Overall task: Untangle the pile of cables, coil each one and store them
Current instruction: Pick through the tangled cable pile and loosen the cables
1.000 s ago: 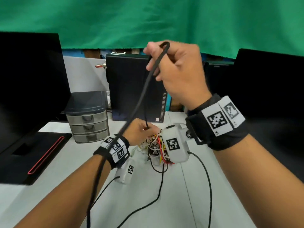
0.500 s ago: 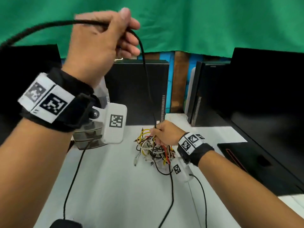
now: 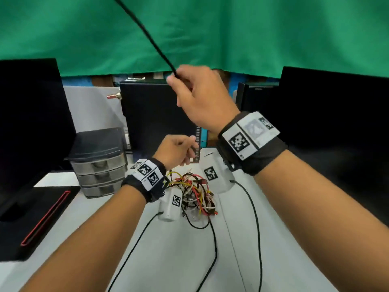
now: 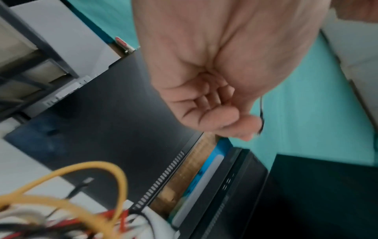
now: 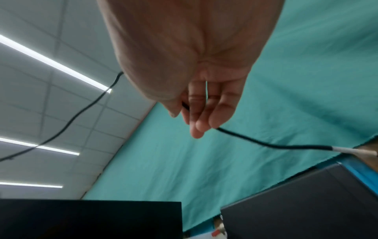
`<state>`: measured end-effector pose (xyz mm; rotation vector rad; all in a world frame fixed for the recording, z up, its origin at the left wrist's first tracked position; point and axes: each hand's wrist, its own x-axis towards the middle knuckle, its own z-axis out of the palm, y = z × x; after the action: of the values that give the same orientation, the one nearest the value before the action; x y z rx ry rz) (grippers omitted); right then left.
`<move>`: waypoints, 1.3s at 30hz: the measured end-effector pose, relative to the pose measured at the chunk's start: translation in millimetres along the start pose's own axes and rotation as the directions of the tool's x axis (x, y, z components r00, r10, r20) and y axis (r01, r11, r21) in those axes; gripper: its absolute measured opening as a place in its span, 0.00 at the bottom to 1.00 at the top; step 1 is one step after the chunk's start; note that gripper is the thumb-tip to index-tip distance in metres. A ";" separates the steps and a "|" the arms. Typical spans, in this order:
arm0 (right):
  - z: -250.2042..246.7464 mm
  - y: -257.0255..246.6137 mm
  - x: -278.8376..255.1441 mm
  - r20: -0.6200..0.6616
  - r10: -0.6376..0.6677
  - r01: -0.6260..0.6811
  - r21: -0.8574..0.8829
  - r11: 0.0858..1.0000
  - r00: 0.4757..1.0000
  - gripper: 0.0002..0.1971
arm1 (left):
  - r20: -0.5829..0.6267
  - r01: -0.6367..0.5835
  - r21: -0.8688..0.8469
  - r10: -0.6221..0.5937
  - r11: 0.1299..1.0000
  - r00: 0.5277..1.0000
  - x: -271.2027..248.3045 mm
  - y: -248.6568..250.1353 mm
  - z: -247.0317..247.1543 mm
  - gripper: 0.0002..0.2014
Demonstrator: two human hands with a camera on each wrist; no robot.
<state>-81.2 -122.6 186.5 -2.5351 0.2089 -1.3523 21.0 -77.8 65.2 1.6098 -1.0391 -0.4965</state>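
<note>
I have my right hand point(image 3: 203, 100) raised, thumb and fingers pinching the black cable point(image 3: 147, 36), which runs up and away from that grip and is cut off at the top edge of the head view, so I cannot see how far it goes. In the right wrist view a short tail leaves the far side of the fingers point(image 5: 204, 116) and ends in a pale tip. Below that grip my left hand point(image 3: 175, 151) is curled just above the cable pile point(image 3: 194, 194); a thin dark strand point(image 4: 261, 113) shows beside its thumb, but blur keeps me from telling whether it is held. The pile is a knot of yellow, red, white and black wires on the white table point(image 3: 168, 260). Half a second ago the left hand held the cable high while the right worked at the pile.
</note>
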 end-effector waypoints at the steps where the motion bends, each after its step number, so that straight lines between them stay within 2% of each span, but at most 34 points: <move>1: 2.2 4.7 -9.5 -0.005 -0.002 0.002 0.006 1.000 1.000 0.18 | -0.017 0.028 -0.016 -0.028 0.999 0.999 1.6 4.5 -7.9 0.15; 3: 9.3 22.2 -32.9 0.028 0.028 -0.028 0.011 1.000 0.999 0.19 | -0.019 0.072 0.056 -0.071 0.996 0.997 -2.3 2.5 -28.2 0.09; 4: 13.8 33.7 -46.3 0.071 0.055 -0.055 -0.009 0.998 0.996 0.19 | -0.005 0.100 0.161 -0.100 0.982 0.995 -7.6 -4.7 -35.8 0.08; 5: 18.3 46.3 -60.5 0.125 0.086 -0.081 -0.048 0.996 0.988 0.18 | 0.017 0.112 0.302 -0.123 0.947 0.992 -14.2 -15.3 -40.7 0.12; 7: 25.6 77.4 -91.9 0.233 0.181 -0.155 -0.126 0.980 0.955 0.13 | 0.091 0.072 0.576 -0.152 0.814 0.984 -26.8 -42.4 -38.3 0.26; 9: 25.0 111.5 -120.7 0.287 0.313 -0.285 -0.134 0.949 0.905 0.09 | 0.172 -0.026 0.673 -0.123 0.739 0.977 -36.1 -57.6 -20.3 0.35; 11: 15.1 140.5 -142.9 0.340 0.465 -0.442 -0.146 0.885 0.818 0.06 | 0.326 -0.219 0.713 -0.038 0.666 0.945 -37.5 -63.7 7.2 0.43; 12: 9.5 152.7 -152.2 0.367 0.534 -0.500 -0.190 0.845 0.762 0.07 | 0.418 -0.327 0.747 -0.025 0.579 0.908 -37.8 -65.5 21.5 0.47; 14: -1.6 173.2 -169.3 0.380 0.652 -0.559 -0.335 0.759 0.657 0.09 | 0.555 -0.482 0.805 -0.154 0.346 0.817 -38.9 -68.1 44.8 0.53; 15: -5.9 179.5 -175.5 0.354 0.698 -0.585 -0.383 0.715 0.622 0.11 | 0.578 -0.539 0.815 -0.237 0.215 0.781 -38.9 -70.9 50.4 0.53; 16: -8.7 184.3 -179.9 0.312 0.728 -0.620 -0.384 0.684 0.611 0.14 | 0.575 -0.573 0.813 -0.290 0.101 0.765 -38.2 -76.0 51.7 0.50; 17: -12.5 185.9 -181.0 0.249 0.749 -0.682 -0.311 0.662 0.613 0.18 | 0.560 -0.582 0.813 -0.297 0.017 0.773 -38.9 -77.6 49.1 0.44; 18: -16.8 185.9 -179.9 0.169 0.779 -0.761 -0.169 0.627 0.604 0.21 | 0.547 -0.576 0.817 -0.267 -0.039 0.794 -39.2 -80.8 43.5 0.36; 19: -21.2 184.5 -176.3 0.089 0.815 -0.818 0.004 0.575 0.573 0.24 | 0.531 -0.559 0.825 -0.229 -0.080 0.816 -37.9 -86.0 34.0 0.28; 21: -32.0 178.9 -165.8 0.008 0.872 -0.845 0.249 0.473 0.490 0.26 | 0.450 -0.482 0.869 -0.225 -0.110 0.864 -38.3 -92.4 6.9 0.20; 22: -36.5 178.0 -160.7 0.023 0.887 -0.858 0.265 0.440 0.461 0.26 | 0.394 -0.428 0.897 -0.240 -0.111 0.887 -38.6 -95.2 -9.3 0.19; 23: -39.2 182.9 -157.6 0.061 0.898 -0.886 0.204 0.417 0.436 0.25 | 0.332 -0.368 0.924 -0.252 -0.108 0.909 -38.1 -99.0 -25.4 0.19; 25: -42.6 191.9 -154.0 0.173 0.910 -0.913 -0.097 0.396 0.376 0.20 | 0.212 -0.235 0.969 -0.245 -0.070 0.946 -37.5 -103.1 -51.7 0.22; 26: -44.4 194.0 -152.8 0.208 0.914 -0.878 -0.270 0.396 0.349 0.17 | 0.157 -0.169 0.985 -0.237 -0.032 0.959 -36.7 -102.9 -60.7 0.23; 27: -45.4 194.8 -151.1 0.214 0.914 -0.807 -0.431 0.404 0.344 0.14 | 0.111 -0.109 0.994 -0.226 0.020 0.968 -35.9 -100.2 -66.7 0.22; 29: -45.1 188.2 -147.0 0.232 0.895 -0.652 -0.618 0.438 0.381 0.15 | 0.038 -0.014 0.991 -0.184 0.132 0.982 -33.7 -93.0 -70.9 0.16; 31: -38.9 172.4 -140.5 0.243 0.832 -0.596 -0.601 0.533 0.498 0.20 | -0.022 0.050 0.971 -0.119 0.233 0.993 -31.4 -85.6 -68.6 0.13; 33: -25.3 146.4 -134.8 0.235 0.735 -0.601 -0.447 0.663 0.636 0.14 | -0.067 0.081 0.940 -0.056 0.332 0.996 -31.7 -78.0 -60.5 0.13; 34: -15.0 129.8 -134.5 0.264 0.691 -0.606 -0.339 0.719 0.673 0.11 | -0.071 0.075 0.915 -0.025 0.395 0.997 -33.6 -73.9 -54.3 0.12; 35: -4.3 111.7 -136.3 0.318 0.654 -0.617 -0.222 0.755 0.686 0.11 | -0.074 0.062 0.884 0.008 0.463 0.997 -35.8 -69.9 -46.7 0.10; 36: 6.7 96.1 -139.4 0.382 0.636 -0.648 -0.115 0.753 0.671 0.14 | -0.079 0.039 0.842 0.051 0.538 0.996 -38.7 -66.1 -39.2 0.08; 39: 33.1 67.7 -154.0 0.541 0.611 -0.726 -0.001 0.687 0.578 0.20 | -0.173 -0.023 0.669 0.186 0.743 0.967 -47.8 -62.0 -19.5 0.07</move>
<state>-139.7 -144.0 26.8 -2.1377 0.7791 -0.3597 33.5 -26.5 4.2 2.1538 -1.1930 0.1834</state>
